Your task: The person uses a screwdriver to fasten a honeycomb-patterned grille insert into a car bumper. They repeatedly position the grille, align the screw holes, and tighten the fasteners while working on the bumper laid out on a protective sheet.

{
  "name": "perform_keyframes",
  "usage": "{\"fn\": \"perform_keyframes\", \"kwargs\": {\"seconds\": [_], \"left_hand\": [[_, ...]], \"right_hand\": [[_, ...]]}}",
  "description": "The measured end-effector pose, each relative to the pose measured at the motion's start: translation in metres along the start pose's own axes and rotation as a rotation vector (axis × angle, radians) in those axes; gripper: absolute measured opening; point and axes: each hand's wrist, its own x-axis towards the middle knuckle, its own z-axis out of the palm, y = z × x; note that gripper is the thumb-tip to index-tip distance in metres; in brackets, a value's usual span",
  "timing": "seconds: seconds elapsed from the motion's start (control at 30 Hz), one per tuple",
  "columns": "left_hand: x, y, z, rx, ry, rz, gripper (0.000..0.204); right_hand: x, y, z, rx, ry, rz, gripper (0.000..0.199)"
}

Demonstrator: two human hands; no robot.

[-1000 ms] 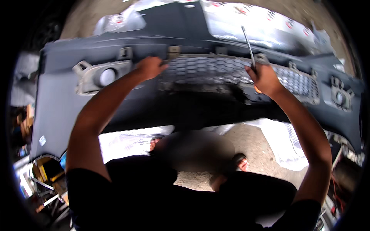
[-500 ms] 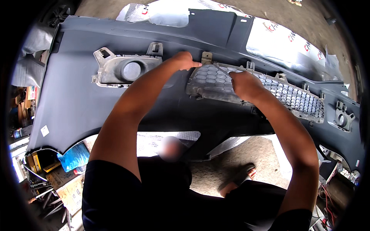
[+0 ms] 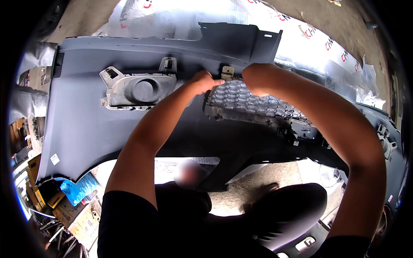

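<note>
A dark grey car bumper (image 3: 86, 129) lies with its inner side toward me. A honeycomb mesh grille (image 3: 254, 105) sits in its middle opening. My left hand (image 3: 204, 81) is closed on the grille's left end, just beside a small metal bracket tab (image 3: 227, 72). My right hand (image 3: 258, 77) rests on the grille's top edge to the right of that tab, and its fingers are hidden behind the wrist. No tool shows in either hand.
A grey fog-lamp housing (image 3: 142, 88) is mounted left of the grille, another mount (image 3: 385, 144) at the far right. White plastic sheeting (image 3: 327, 51) lies behind the bumper. Boxes and a blue bag (image 3: 79, 189) are at lower left. My dark-clothed legs are below.
Both hands have come together at the grille's left end. The screwdriver held in my right hand a second ago is no longer visible. The view has shifted, so the bumper sits further right.
</note>
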Motion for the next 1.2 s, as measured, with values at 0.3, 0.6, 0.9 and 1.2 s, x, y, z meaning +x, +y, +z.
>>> {"fn": "perform_keyframes", "kwargs": {"seconds": [0.3, 0.6, 0.9, 1.2], "left_hand": [[0.004, 0.002, -0.011, 0.029, 0.071, 0.12, 0.06], [0.02, 0.0, -0.01, 0.038, 0.058, 0.144, 0.06], [0.019, 0.005, -0.017, 0.014, -0.051, 0.036, 0.061], [0.025, 0.003, -0.019, 0.075, -0.07, 0.064, 0.063]], "right_hand": [[-0.001, 0.001, -0.015, 0.26, -0.147, 0.143, 0.016], [-0.076, 0.009, 0.049, 0.919, 0.151, 0.291, 0.05], [-0.073, 0.003, 0.027, 0.694, 0.163, 0.472, 0.032], [-0.052, 0.004, 0.021, 0.69, 0.151, 0.475, 0.028]]}}
